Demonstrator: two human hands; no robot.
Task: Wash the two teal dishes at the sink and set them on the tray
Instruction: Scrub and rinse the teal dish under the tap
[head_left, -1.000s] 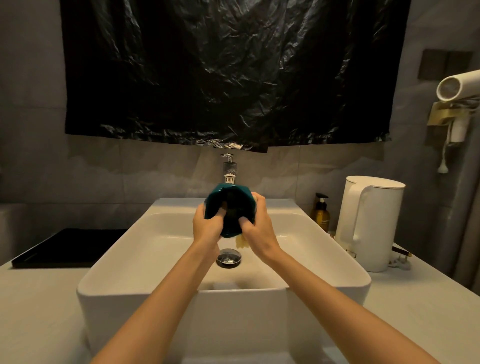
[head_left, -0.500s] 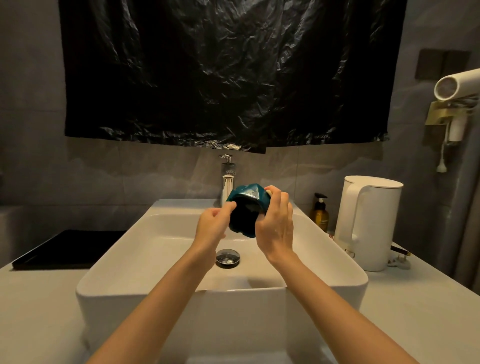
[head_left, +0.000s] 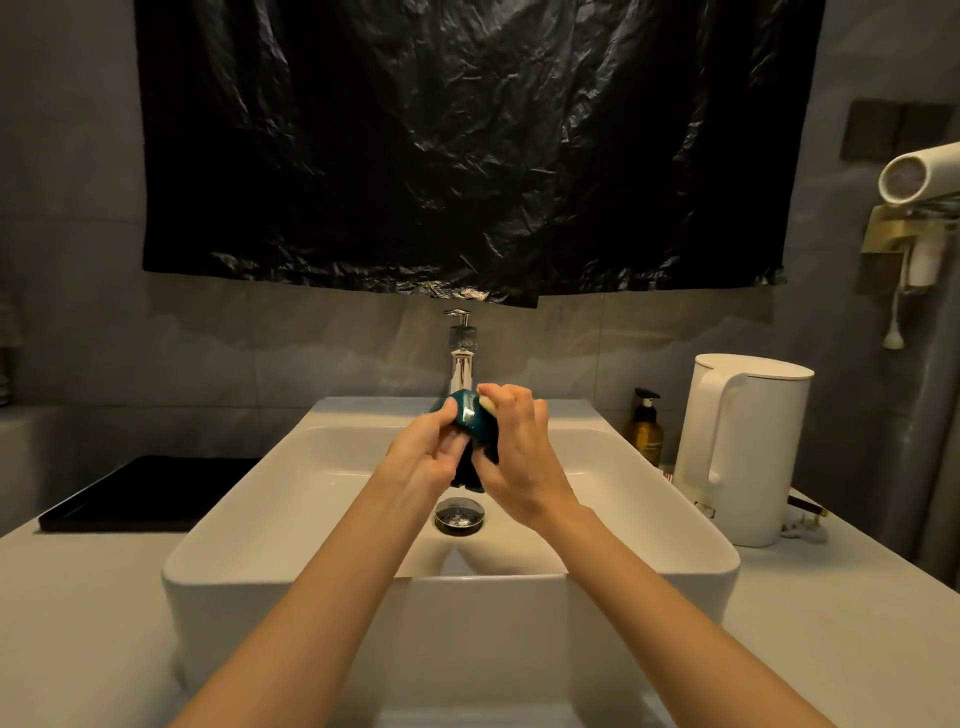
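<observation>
Teal dish (head_left: 470, 417) sits over the sink (head_left: 208, 564), below the tap (head_left: 461, 364), turned since a second ago so its outside shows. Left hand (head_left: 426, 453) grips it; right hand (head_left: 519, 457) rubs a sponge (head_left: 487, 402) on top. Washing isn't done, I'd say, and the black tray (head_left: 145, 493) at the left is for later.

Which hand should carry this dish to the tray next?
Probably left. The left hand grips the teal dish, the black tray lies on its side, and the right hand holds a sponge.
</observation>
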